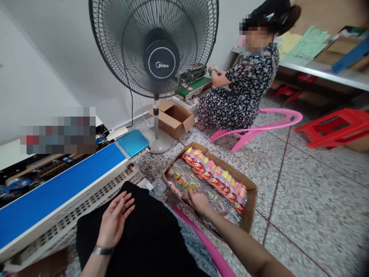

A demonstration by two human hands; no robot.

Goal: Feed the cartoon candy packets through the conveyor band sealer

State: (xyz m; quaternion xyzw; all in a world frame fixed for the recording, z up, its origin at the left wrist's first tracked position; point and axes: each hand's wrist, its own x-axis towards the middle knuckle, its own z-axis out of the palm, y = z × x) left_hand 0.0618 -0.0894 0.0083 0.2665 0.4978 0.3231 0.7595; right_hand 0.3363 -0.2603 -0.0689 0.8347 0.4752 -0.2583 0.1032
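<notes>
My right hand (pixel 197 200) reaches down into a shallow cardboard tray (pixel 252 207) on the floor. Its fingers are curled by some small yellowish packets (pixel 180 181) at the tray's near-left side; whatever they grip is too small to name. Along the tray's far side runs an overlapping row of colourful printed packets (pixel 215 175) with red cartoon figures and pink and yellow pieces. Over the black cloth (pixel 144 231) on my lap, my left hand (pixel 115 219) is held palm up, its fingers loosely apart, with nothing in it.
A conveyor with a blue belt (pixel 66 184) runs along my left, a blue flat panel (pixel 132 142) at its end. Ahead stand a large fan (pixel 157 61) and an open carton (pixel 174 119). A co-worker (pixel 245 84) sits beyond, near a red stool (pixel 337 127).
</notes>
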